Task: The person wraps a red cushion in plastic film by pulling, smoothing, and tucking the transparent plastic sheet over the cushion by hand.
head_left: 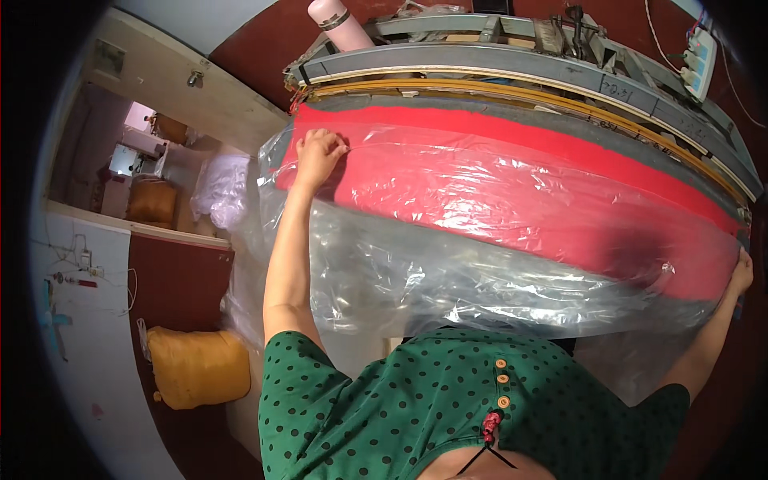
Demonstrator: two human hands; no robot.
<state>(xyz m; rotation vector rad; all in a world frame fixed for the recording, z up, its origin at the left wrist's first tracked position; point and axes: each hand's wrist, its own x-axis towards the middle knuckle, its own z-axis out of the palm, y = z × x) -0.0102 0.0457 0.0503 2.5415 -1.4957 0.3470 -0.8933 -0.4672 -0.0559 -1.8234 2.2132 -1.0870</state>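
A long red cloth (384,120) lies across the padded grey work surface (276,152). Over most of it spreads a clear plastic sheet (416,276), wrinkled and shiny, whose near part hangs toward me. Near the cloth's left end, my left hand (320,154) is closed, its curled fingers pinching the sheet's far edge over the red cloth. My right arm reaches out to the far right, where my right hand (742,270) is closed around the sheet's right end, next to the cloth's corner; its fingertips are partly hidden.
Behind the cloth runs a long grey metal frame (480,58) with orange rails (512,98). A pink bottle (340,22) stands at its left end, a white power strip (699,64) at its right. A yellow bundle (198,366) sits lower left, near an open doorway.
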